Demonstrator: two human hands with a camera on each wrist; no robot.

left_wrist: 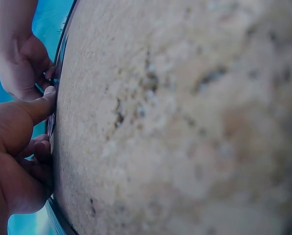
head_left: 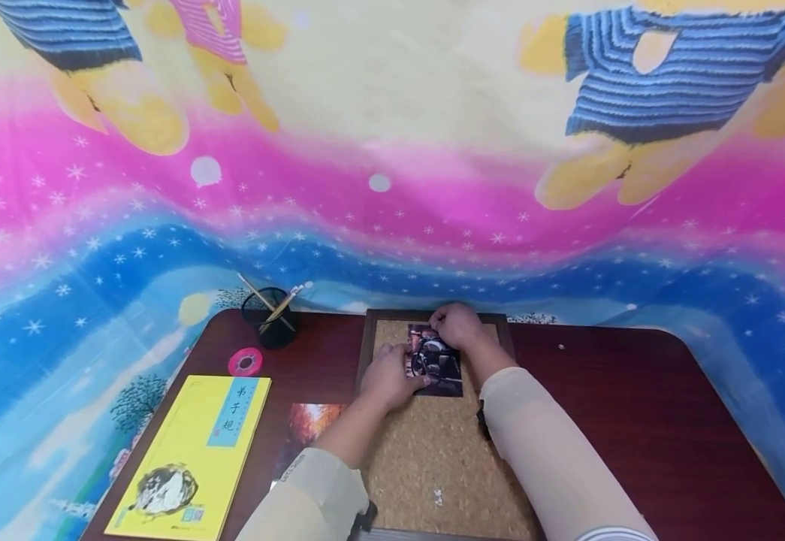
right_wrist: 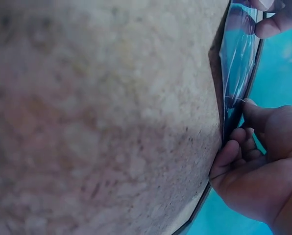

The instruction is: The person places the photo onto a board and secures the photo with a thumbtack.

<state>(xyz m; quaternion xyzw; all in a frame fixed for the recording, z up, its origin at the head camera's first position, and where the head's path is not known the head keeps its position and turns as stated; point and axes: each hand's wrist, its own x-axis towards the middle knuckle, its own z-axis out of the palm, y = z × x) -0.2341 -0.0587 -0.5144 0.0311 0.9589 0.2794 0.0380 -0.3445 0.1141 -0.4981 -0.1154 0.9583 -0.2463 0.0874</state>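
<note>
The left hand (head_left: pixel 387 378) is pressing its thumb and curled fingers on the near edge of a photo (head_left: pixel 438 362) lying on the cork board (head_left: pixel 433 451). The right hand (head_left: pixel 456 324) is pinching the photo's far corner, just beyond the left.

A dark red-brown desk (head_left: pixel 635 421) stands against a bright hanging cloth (head_left: pixel 392 150) printed with pink and blue bands, white stars and cartoon figures in striped shirts. At the desk's front left lies a yellow book (head_left: pixel 192 458) with a blue title strip, and just beside it, toward the middle, a print of orange autumn trees (head_left: pixel 311 428). Behind the book sit a small pink disc (head_left: pixel 246 362) and a black mesh pen cup (head_left: pixel 270 317) holding brushes.
</note>
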